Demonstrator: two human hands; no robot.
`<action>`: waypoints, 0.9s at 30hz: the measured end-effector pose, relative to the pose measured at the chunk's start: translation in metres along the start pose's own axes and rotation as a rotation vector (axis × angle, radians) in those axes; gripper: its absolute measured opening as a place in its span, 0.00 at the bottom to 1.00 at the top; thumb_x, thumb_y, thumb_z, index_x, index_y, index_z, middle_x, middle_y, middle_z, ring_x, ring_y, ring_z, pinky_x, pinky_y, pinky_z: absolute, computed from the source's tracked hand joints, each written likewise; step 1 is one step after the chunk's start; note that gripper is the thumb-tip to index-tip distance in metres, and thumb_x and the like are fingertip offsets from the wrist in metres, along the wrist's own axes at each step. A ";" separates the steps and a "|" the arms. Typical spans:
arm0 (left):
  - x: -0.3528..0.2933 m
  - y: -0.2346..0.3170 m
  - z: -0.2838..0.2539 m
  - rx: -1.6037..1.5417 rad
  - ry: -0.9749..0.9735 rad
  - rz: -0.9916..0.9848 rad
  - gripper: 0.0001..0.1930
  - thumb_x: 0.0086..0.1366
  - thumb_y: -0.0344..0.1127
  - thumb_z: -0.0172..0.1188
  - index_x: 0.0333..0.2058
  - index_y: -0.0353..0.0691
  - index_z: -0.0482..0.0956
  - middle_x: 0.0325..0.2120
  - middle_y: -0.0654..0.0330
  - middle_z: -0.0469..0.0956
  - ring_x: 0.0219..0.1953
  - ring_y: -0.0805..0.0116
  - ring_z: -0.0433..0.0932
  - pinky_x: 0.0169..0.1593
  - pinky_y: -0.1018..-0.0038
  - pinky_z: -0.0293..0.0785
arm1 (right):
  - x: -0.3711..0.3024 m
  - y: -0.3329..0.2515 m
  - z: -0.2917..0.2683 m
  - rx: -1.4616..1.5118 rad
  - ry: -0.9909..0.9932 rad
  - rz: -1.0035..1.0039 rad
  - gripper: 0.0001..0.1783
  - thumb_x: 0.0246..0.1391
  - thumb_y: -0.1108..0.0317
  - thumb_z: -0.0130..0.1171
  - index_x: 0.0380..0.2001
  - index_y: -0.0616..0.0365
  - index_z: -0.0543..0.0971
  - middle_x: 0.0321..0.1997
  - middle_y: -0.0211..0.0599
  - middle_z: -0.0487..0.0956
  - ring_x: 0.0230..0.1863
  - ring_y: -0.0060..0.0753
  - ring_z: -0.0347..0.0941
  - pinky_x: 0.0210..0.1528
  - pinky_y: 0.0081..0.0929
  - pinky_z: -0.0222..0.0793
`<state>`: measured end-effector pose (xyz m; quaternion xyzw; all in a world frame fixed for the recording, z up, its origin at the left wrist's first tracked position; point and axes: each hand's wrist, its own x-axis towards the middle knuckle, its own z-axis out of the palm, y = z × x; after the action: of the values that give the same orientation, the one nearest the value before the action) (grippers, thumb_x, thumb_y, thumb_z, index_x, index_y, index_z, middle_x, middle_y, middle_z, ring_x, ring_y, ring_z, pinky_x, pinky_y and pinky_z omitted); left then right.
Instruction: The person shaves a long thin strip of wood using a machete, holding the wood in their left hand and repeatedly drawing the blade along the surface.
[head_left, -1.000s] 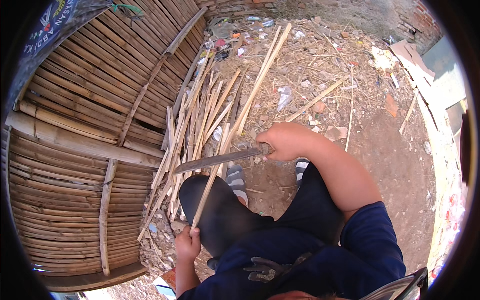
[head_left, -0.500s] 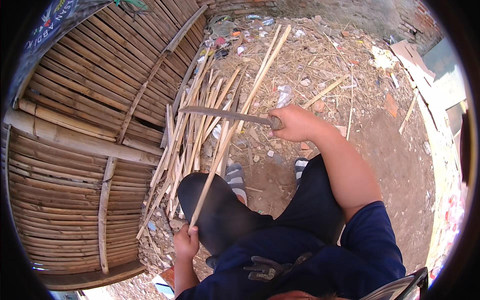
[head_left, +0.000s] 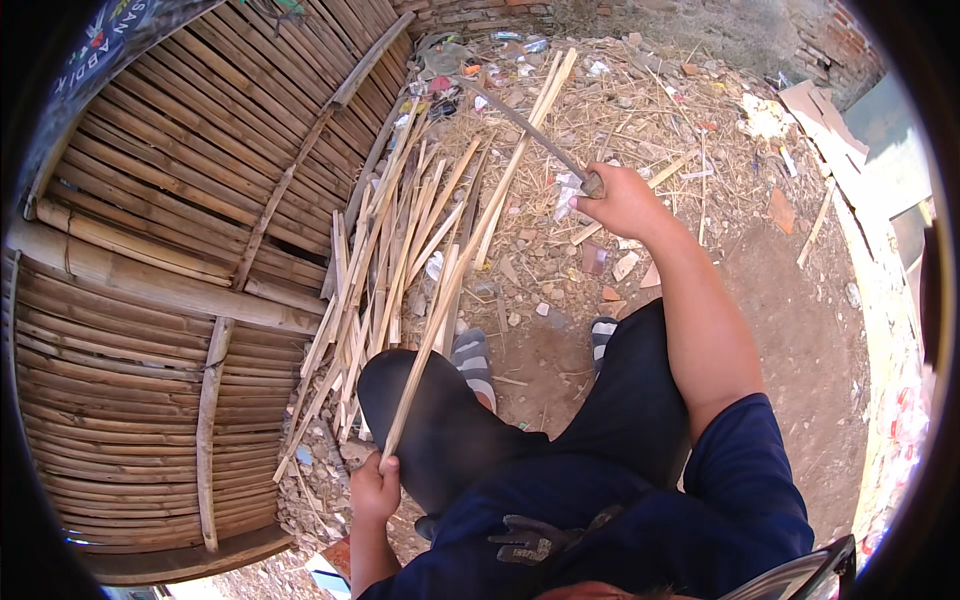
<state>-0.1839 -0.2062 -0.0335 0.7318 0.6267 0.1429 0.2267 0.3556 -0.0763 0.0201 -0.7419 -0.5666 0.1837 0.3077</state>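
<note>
A long, pale bamboo strip [head_left: 440, 310] slants away from me across my left knee. Its near end is gripped in my left hand [head_left: 374, 488], thumb along the strip. My right hand [head_left: 618, 204] is closed round the handle of a machete [head_left: 545, 142], whose dark blade points up and to the left, passing over the far part of the strip. Whether the blade touches the strip I cannot tell. Left of the strip, a loose pile of split bamboo strips [head_left: 375, 260] lies on the ground by my left foot.
A bamboo slat wall [head_left: 180, 160] rises close on the left. Straw, stones and litter [head_left: 610, 110] cover the ground ahead, up to a brick wall [head_left: 620, 30]. Bare soil [head_left: 790, 330] lies to the right. My sandalled feet [head_left: 472, 362] rest near the pile.
My right hand has moved farther away and slightly right, and the machete has swung from nearly level to pointing up and left. My left hand still holds the strip in about the same place.
</note>
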 end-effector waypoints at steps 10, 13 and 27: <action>0.000 -0.009 0.001 -0.073 -0.026 -0.039 0.29 0.74 0.58 0.54 0.25 0.35 0.73 0.14 0.49 0.72 0.19 0.47 0.76 0.27 0.59 0.69 | -0.053 -0.074 0.051 -0.238 -0.600 -0.529 0.25 0.55 0.50 0.69 0.46 0.58 0.78 0.31 0.54 0.81 0.40 0.61 0.81 0.43 0.52 0.74; -0.002 -0.015 0.002 -0.038 -0.031 -0.037 0.29 0.75 0.59 0.52 0.27 0.35 0.74 0.16 0.53 0.72 0.21 0.59 0.73 0.28 0.63 0.68 | -0.054 -0.070 0.055 -0.200 -0.563 -0.659 0.25 0.54 0.48 0.70 0.42 0.58 0.79 0.31 0.53 0.81 0.40 0.61 0.80 0.43 0.52 0.74; -0.003 0.001 0.007 0.228 0.048 -0.055 0.27 0.72 0.57 0.55 0.28 0.35 0.75 0.18 0.42 0.76 0.25 0.35 0.79 0.29 0.49 0.72 | -0.039 -0.047 0.047 -0.215 -0.465 -0.404 0.24 0.53 0.53 0.70 0.45 0.62 0.80 0.34 0.55 0.83 0.40 0.60 0.81 0.44 0.49 0.76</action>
<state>-0.1799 -0.2108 -0.0383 0.7317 0.6639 0.0820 0.1307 0.2805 -0.0933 0.0136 -0.5811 -0.7735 0.2225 0.1202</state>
